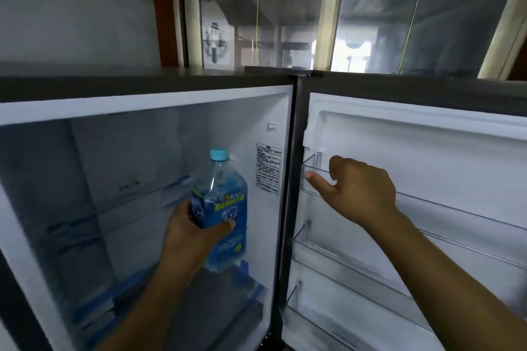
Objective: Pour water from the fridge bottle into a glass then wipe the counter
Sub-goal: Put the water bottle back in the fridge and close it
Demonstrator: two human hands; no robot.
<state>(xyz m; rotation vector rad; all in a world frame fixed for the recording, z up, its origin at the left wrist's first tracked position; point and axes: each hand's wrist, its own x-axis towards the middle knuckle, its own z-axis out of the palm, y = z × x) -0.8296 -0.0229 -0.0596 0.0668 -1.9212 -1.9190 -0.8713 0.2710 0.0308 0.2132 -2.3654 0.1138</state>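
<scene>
Bottle: the water bottle (221,208) is upright inside the fridge (114,157), towards its right wall, blue cap (219,154) on.
Left hand: the left hand (191,234) is wrapped round the bottle's labelled middle, thumb across the front.
Right hand: to the bottle's right, the right hand (359,188) hooks curled fingers over the door rail (456,209), thumb pointing back towards the bottle.
Step in hand: by my reading, bringing the bottle out of the fridge.
Doing it well: draw the bottle straight back and keep it upright. A cold bottle may be slick, so a firm grip low on the body seems wise (I cannot tell whether the base rests on anything).
Around the bottle: a glass shelf (159,194) to its left, a printed sticker (268,168) just to its right, and a window (399,31) well above.
In the way: the door's edge (291,179), near the bottle's right. The path towards the person looks free.
Not in view: glass and counter.
</scene>
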